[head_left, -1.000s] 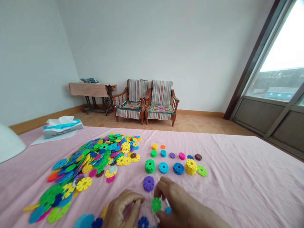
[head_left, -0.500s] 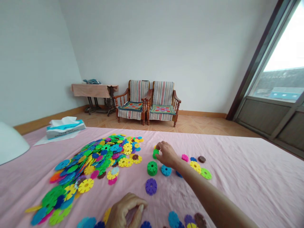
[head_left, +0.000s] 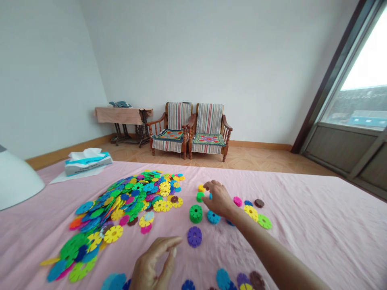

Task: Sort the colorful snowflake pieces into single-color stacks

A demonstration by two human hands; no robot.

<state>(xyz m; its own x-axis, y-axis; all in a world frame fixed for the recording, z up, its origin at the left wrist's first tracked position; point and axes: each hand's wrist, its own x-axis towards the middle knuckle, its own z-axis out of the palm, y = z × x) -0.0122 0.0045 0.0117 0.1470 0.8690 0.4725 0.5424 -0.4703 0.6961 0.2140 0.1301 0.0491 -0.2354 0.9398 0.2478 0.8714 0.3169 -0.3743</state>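
Note:
My right hand [head_left: 220, 198] hovers over the stacks at the middle of the cloth, its thumb and fingers apart. Just left of its fingertips lie a small green notched disc [head_left: 200, 197] and a small yellow one [head_left: 201, 188]; a small blue disc [head_left: 211, 196] is partly hidden under the fingers. Nearer me stand a green disc stack [head_left: 196, 213], a blue disc stack [head_left: 213, 216] and a purple disc stack [head_left: 194, 236]. My left hand [head_left: 154, 264] is at the near edge, empty, with a gap between thumb and forefinger, left of the purple stack.
A big pile of mixed notched discs [head_left: 130, 201] spreads over the left of the pink cloth [head_left: 308, 225]. A tissue box [head_left: 88, 163] lies behind it. Yellow [head_left: 250, 212], lime [head_left: 264, 221] and brown discs [head_left: 259, 203] sit right of my arm; more discs [head_left: 223, 278] lie close to me.
My right hand has come off the small green disc and shifted slightly right, uncovering it and the yellow one. The gap between my left thumb and forefinger has widened. The view has shifted slightly.

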